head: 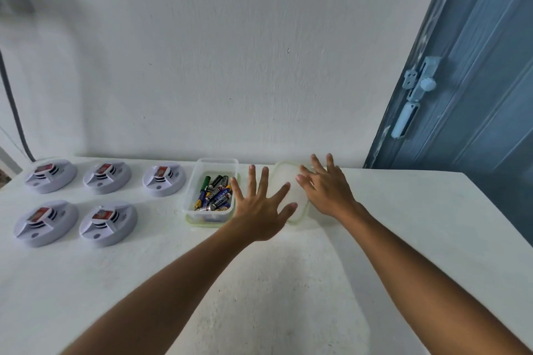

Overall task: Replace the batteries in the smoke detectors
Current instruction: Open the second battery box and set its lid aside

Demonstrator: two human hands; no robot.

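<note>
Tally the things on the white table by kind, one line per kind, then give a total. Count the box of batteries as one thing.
Smoke detectors: 5
Clear box of batteries: 1
Box lid: 1
Total: 7

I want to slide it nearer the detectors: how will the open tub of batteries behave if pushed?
The clear tub probably slides readily on the smooth white table. It looks thin-walled, so its sides may flex under the fingers. The loose batteries, heaped unevenly inside, would likely roll and shift, and make it heavy for its size.
</note>
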